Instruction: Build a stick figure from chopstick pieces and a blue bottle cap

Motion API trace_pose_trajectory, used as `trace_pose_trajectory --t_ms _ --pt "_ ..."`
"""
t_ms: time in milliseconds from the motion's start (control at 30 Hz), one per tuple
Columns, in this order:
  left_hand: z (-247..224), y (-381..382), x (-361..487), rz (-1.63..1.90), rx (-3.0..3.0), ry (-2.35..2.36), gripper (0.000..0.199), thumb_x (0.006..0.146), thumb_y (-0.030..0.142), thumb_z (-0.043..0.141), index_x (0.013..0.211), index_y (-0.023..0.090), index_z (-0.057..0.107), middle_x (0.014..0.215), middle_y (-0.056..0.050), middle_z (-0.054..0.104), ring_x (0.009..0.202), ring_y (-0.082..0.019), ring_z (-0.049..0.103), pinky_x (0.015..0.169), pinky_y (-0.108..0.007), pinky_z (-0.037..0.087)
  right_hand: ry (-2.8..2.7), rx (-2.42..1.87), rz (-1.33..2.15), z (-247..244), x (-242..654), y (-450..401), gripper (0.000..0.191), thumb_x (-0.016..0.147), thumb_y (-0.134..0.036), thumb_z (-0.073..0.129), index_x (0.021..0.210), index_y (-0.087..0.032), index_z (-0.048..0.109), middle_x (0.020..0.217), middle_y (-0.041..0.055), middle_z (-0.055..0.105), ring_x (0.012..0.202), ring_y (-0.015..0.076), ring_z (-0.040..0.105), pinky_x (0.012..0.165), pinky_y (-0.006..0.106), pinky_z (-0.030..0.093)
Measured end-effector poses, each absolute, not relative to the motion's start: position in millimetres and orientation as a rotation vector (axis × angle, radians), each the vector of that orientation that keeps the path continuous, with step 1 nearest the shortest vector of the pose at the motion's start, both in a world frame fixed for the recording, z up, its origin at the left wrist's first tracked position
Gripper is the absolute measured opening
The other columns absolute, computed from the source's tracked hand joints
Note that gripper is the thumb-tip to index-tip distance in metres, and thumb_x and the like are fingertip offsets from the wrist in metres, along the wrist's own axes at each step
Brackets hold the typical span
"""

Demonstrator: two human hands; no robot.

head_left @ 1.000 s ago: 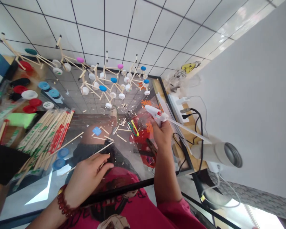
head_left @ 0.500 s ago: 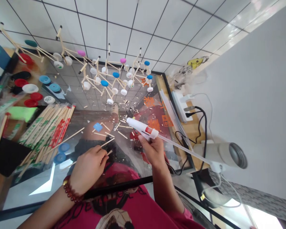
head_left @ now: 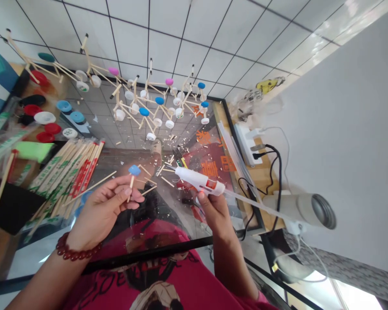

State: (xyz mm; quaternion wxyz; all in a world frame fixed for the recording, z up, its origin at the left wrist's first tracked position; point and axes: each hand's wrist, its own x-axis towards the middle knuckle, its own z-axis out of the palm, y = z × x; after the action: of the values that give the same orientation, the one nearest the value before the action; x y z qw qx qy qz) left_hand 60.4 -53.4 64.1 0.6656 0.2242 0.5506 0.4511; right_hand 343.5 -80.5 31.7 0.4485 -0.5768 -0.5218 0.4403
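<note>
Between thumb and fingers my left hand pinches a short wooden stick. The stick points up, its top end close to a small blue piece; whether they touch I cannot tell. My right hand is wrapped round a white glue gun, whose nozzle points left over the glass table. Several short sticks lie between the hands. Small stick figures with bottle-cap wheels stand in rows farther back.
Bundled sticks in printed wrappers lie at the left, with red caps and light blue caps behind them. On the right are a white power strip, black cables and a grey cylinder. Scraps litter the glass.
My left hand has moved left and turned, now showing the upright stick in its fingers near the blue piece. The glue gun has shifted slightly right and down in my right hand.
</note>
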Motion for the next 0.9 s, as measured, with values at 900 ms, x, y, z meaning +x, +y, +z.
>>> trace_pose_trajectory --t_ms 900 --pt "49.0 -55.3 77.4 0.825 0.286 1.040 0.039 0.066 0.025 0.106 0.088 0.016 0.075 0.075 -0.006 0.083 0.064 -0.020 0.080 0.054 -0.021 0.063 -1.821 -1.391 0.659 31.6 322.4 -99.1 0.024 0.114 -0.038 0.053 0.117 -0.023 0.071 0.095 0.0073 0.073 0.084 0.0257 0.070 0.080 0.039 0.064"
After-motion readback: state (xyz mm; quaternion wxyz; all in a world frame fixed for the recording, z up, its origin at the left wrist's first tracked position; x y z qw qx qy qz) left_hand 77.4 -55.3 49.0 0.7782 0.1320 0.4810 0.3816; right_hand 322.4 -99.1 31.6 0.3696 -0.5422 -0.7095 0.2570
